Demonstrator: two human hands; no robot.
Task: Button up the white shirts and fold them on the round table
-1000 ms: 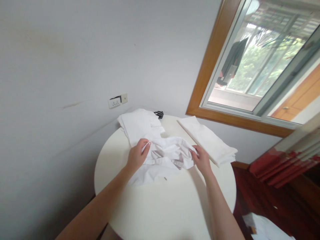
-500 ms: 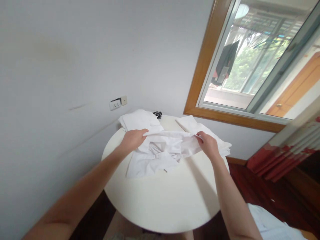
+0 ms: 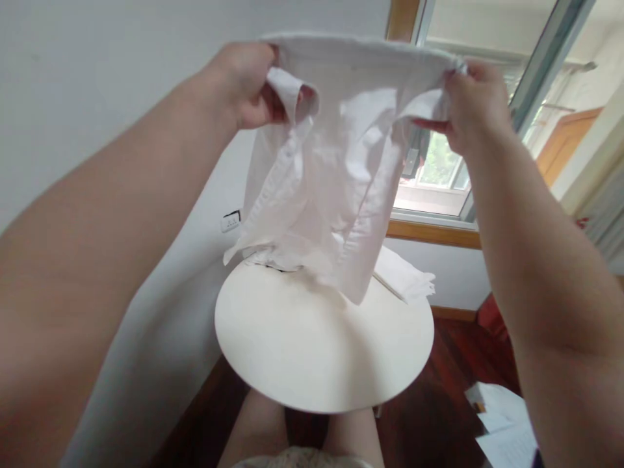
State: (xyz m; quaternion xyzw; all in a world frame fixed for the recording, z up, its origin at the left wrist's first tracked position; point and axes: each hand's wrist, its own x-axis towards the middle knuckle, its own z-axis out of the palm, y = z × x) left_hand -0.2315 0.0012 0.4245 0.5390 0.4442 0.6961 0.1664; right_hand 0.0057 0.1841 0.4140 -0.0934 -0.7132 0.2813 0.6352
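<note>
A white garment [image 3: 331, 175] hangs in the air in front of me, stretched by its top edge between both hands. My left hand [image 3: 244, 81] is closed on the upper left corner. My right hand [image 3: 472, 104] pinches the upper right corner. The cloth dangles down above the far part of a round white table [image 3: 322, 351]. Its lower hem hides part of the folded white cloth [image 3: 404, 276] lying at the table's back right.
A white wall with a socket [image 3: 230, 221] stands behind the table. A wood-framed window [image 3: 429, 227] is at the right. Dark red wooden floor [image 3: 439, 416] surrounds the table, with white papers [image 3: 502, 422] at lower right. My knees [image 3: 302, 429] show below the table edge.
Both hands have lifted the white garment from the table up to head height, spreading it wide. The view has pulled back and the table now looks smaller and lower.
</note>
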